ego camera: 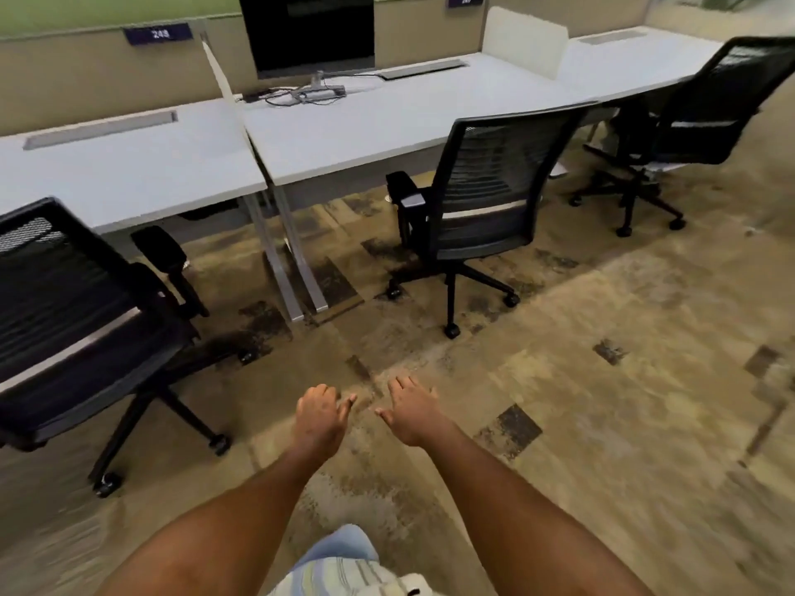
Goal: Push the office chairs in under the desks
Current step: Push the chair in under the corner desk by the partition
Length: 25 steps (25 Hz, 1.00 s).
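You're between chairs, hands on nothing. Left hand (317,417) is lower centre of the frame with fingers loosely curled and empty. Right hand (414,412) is just beside it, fingers spread and relaxed, also empty. Both hang over bare carpet (623,423), well apart from any chair.

3 chairs in frame, none pushed in as far as I can judge:
- Left chair (73,320), left edge of frame: standing out from the left desk (129,174), turned at an angle.
- Middle chair (486,200), centre right: back facing you, seat near the middle desk (365,126) edge but not under it.
- Far chair (692,109), upper right: angled, beside the right desk (636,66).

Step in hand, my read: the approach to the next chair. The middle one sits straight ahead of your hands, so it's the likely pick. Next move calls for both palms on the top of its backrest and a straight push. Watch the armrests against the desk edge, and the desk legs (292,268) to its left.

Writing: partition tag at upper left (157,34) reads roughly 248, last digit blurred. Second tag at top centre right (466,0) looks like 249, not certain. Monitor (307,32) is dark, no brand legible.
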{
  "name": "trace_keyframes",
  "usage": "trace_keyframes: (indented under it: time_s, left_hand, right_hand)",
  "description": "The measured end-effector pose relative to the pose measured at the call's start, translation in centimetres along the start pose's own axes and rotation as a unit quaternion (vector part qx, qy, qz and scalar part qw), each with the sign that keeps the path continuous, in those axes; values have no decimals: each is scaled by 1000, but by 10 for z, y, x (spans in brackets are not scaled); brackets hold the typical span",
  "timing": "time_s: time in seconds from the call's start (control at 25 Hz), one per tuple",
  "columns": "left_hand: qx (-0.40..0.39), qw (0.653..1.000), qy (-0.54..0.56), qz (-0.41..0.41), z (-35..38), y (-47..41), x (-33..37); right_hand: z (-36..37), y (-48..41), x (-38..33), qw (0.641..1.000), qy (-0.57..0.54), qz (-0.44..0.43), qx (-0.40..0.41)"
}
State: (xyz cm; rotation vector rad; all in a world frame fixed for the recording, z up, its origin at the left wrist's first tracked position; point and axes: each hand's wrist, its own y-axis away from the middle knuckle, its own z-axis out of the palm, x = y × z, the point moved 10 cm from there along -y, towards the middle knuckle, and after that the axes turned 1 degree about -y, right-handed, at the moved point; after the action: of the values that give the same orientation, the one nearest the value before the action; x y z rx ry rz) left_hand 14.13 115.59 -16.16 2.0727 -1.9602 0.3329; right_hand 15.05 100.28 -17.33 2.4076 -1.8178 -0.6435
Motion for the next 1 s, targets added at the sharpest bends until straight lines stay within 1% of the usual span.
trace_keyframes:
  time_s: [0.2, 0.36, 0.44, 0.56, 0.72, 0.88, 1.0]
  left_hand:
    - [-58, 996, -34, 59, 43, -46, 76]
    - [-109, 985, -40, 129, 80, -96, 166]
    - [-138, 973, -32, 179, 93, -117, 216]
    - [-143, 957, -16, 253, 108, -147, 283]
    - [-145, 925, -15, 351, 141, -168, 365]
    - [-172, 898, -44, 403, 187, -181, 449]
    - [-192, 886, -56, 418, 224, -189, 521]
  right_hand:
    - [-11, 8, 84, 997, -21, 77, -5]
    - [-36, 11, 169, 986, -27, 165, -1]
    - [-54, 16, 214, 976, -43, 215, 12]
    - [-80, 28, 276, 954, -67, 287, 55]
    - [-102, 57, 358, 912, -86, 386, 107]
    - [-109, 88, 447, 869, -81, 471, 131]
    - [-117, 103, 523, 850, -95, 500, 137]
